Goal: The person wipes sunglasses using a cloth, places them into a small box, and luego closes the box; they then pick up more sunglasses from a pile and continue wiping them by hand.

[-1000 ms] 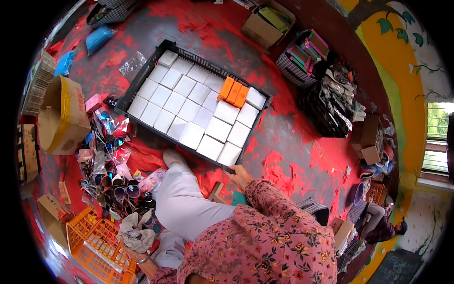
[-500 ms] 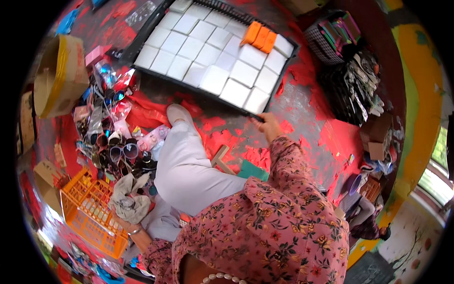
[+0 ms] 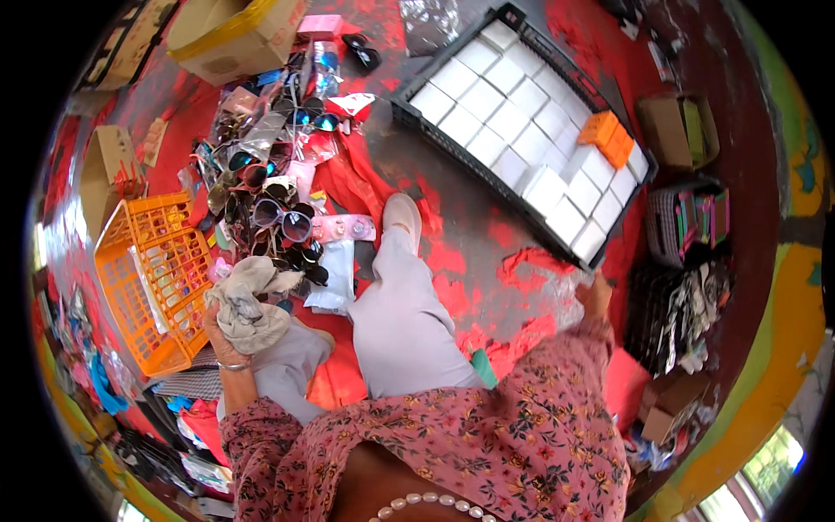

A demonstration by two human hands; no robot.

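My left hand [image 3: 224, 337] is closed round a crumpled pale cloth [image 3: 252, 304], beside an orange plastic basket [image 3: 165, 287]. My right hand [image 3: 596, 297] is at the near corner of a black plastic crate [image 3: 496, 174], its fingers curled on the rim and partly hidden. Rows of small white boxes [image 3: 509, 117] fill the crate. On top of them, towards the right side, sits a small group of orange boxes [image 3: 606, 139]. Between basket and crate lies a heap of sunglasses [image 3: 283, 220], some in clear wrappers.
My outstretched leg [image 3: 400, 322] lies between the heap and the crate. Behind the heap stands an open cardboard box [image 3: 235, 43]. Along the right are a checked basket [image 3: 687, 222], a black crate of wrapped goods [image 3: 670, 304] and another cardboard box [image 3: 677, 130]. Red paint flakes across the floor.
The view has turned, shifting the crate and the heap to the right in it. My left hand keeps the cloth, now higher in the picture; my right hand stays at the crate's corner.
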